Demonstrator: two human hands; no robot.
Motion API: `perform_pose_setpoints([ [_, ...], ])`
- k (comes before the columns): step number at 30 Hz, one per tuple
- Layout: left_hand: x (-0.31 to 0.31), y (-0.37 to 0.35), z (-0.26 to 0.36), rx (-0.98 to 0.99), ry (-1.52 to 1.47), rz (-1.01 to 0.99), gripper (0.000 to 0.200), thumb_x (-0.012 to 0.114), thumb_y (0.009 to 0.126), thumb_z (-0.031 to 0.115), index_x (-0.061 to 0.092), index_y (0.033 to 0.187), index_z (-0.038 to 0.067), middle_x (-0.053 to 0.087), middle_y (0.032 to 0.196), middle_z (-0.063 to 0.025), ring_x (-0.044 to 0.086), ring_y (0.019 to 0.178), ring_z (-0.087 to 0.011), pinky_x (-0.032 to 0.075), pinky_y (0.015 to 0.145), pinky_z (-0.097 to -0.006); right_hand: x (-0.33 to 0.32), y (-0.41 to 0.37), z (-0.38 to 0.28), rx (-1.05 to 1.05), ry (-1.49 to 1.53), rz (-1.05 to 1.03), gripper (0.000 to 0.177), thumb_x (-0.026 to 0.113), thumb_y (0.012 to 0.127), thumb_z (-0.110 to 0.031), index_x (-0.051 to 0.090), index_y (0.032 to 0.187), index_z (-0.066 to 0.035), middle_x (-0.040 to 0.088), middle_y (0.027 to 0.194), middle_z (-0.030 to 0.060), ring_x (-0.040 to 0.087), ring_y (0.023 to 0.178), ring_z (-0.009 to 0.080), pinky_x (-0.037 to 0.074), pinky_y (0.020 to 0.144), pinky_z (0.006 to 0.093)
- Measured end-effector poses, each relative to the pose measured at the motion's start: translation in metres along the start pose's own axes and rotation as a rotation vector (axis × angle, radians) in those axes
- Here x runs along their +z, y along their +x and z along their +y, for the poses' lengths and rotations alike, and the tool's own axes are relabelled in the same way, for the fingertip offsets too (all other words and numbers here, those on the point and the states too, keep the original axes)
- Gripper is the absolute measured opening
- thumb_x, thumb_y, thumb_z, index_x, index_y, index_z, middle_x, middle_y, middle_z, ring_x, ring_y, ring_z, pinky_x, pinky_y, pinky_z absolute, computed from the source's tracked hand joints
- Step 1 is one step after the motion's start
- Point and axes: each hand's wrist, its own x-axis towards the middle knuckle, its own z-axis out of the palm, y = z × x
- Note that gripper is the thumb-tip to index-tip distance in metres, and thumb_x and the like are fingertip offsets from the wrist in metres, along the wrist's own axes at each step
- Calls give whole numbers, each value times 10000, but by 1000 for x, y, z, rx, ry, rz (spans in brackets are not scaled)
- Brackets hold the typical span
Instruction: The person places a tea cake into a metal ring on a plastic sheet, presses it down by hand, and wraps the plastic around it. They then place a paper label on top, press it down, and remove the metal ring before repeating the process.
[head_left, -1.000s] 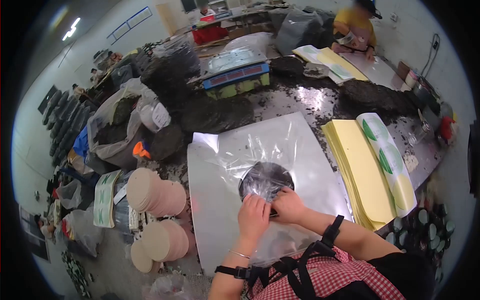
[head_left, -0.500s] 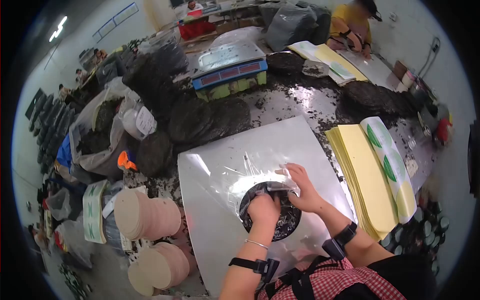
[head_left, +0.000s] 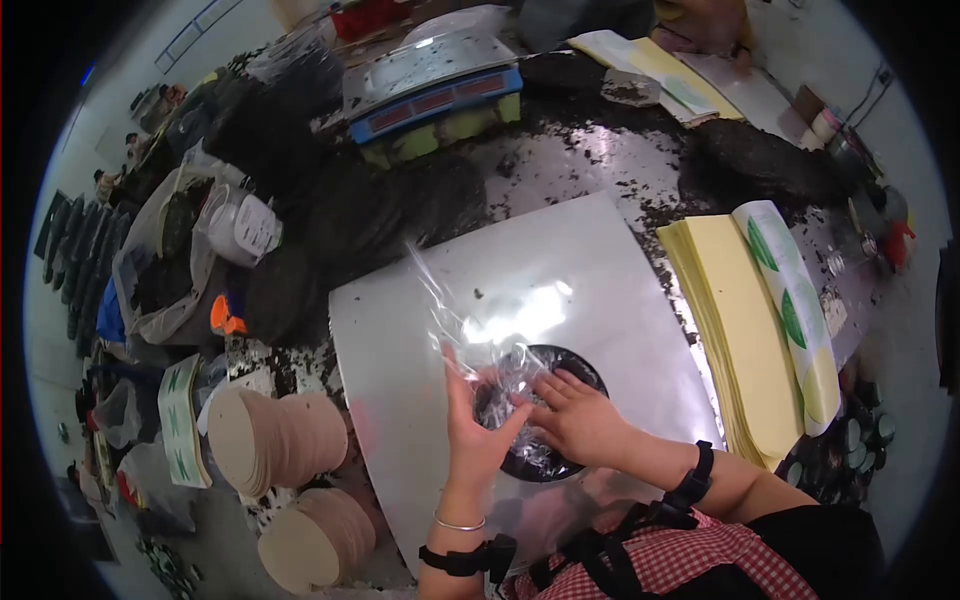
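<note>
A round black disc (head_left: pixel 555 363) lies on the smooth metal sheet in front of me, with crumpled clear plastic film (head_left: pixel 510 375) over it and bunched toward its left side. My left hand (head_left: pixel 475 425) stands at the disc's left edge, fingers stretched upward and thumb spread to the right, with film against them. Resting on the disc from the right, my right hand (head_left: pixel 583 418) has its fingers extended over the film. The two hands nearly meet above the disc. Film hides part of the left fingers.
Beyond the metal sheet (head_left: pixel 400 320) stand a blue-edged scale (head_left: pixel 435 105) and dark stacked discs. Stacks of round tan cards (head_left: pixel 275 440) are at left, near an orange object (head_left: pixel 227 316). Yellow sheets (head_left: pixel 735 330) and a green-patterned roll (head_left: pixel 785 310) lie right. Another person (head_left: pixel 705 25) is at the back.
My left hand has come out from the disc's middle to its left side. My right hand has moved down onto the disc. The film is now bunched at the left, and the view has shifted.
</note>
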Motion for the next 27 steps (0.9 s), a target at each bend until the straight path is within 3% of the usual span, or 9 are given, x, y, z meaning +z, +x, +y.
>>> perform_pose_setpoints([
  [6,-7,-17,-1,625,764,-271,194,723,708,18,715,895,70,661,1238,-160,604,1194,-359,499,1046,-418,11,-11,12,-98,416,214,541,785,788,-269,612,1248,-44,592,1320,214,565,1248,384,449,1108,483],
  [8,-9,-11,-7,577,705,-436,215,685,721,15,669,933,52,659,1228,-156,605,1207,-336,505,1040,-437,-3,-13,0,173,634,475,656,802,763,-262,545,1330,-56,595,1299,211,587,1219,372,453,1109,473],
  [10,-1,-13,-6,304,934,-508,272,645,751,-11,633,1021,21,638,1267,-163,576,1258,-312,488,1063,-423,-12,-8,-3,149,596,326,716,757,801,-239,459,1412,-15,572,1350,233,572,1249,384,439,1122,463],
  [12,5,-11,-3,320,1029,-504,349,618,783,-5,576,1130,-8,611,1316,-183,550,1291,-319,454,1102,-423,5,-1,-4,65,158,248,671,684,857,-193,429,1423,64,535,1411,257,531,1313,384,423,1132,463],
  [17,-11,-15,-24,464,842,-561,599,602,814,93,478,1384,-40,498,1408,-294,457,1338,-467,321,1174,-539,32,-4,-3,60,146,334,587,513,945,-182,402,1454,89,490,1472,264,509,1363,352,374,1176,425],
  [20,2,-24,-16,382,971,-409,438,495,1002,178,534,1379,-40,577,1367,-248,556,1230,-427,451,1052,-488,43,8,9,5,22,160,710,549,955,-207,249,1516,107,405,1518,297,437,1405,409,340,1193,443],
  [23,12,-21,13,14,771,-555,477,454,1016,181,470,1422,-70,530,1428,-254,468,1339,-429,358,1142,-492,-49,31,22,-89,446,-285,821,600,953,-195,134,1565,90,359,1549,316,408,1414,444,331,1183,433],
  [24,-6,-11,-23,161,923,-618,492,452,1011,156,446,1450,-65,507,1465,-243,454,1370,-403,333,1166,-471,-110,28,14,-110,519,-301,869,619,948,-190,86,1580,79,335,1563,324,398,1418,451,335,1175,430],
  [27,-4,-11,-25,384,1122,-651,552,493,962,116,412,1483,-47,458,1510,-250,430,1399,-397,310,1176,-477,-226,24,-14,-346,428,948,850,630,955,-238,124,1592,10,504,1398,292,511,1276,445,442,1050,489],
])
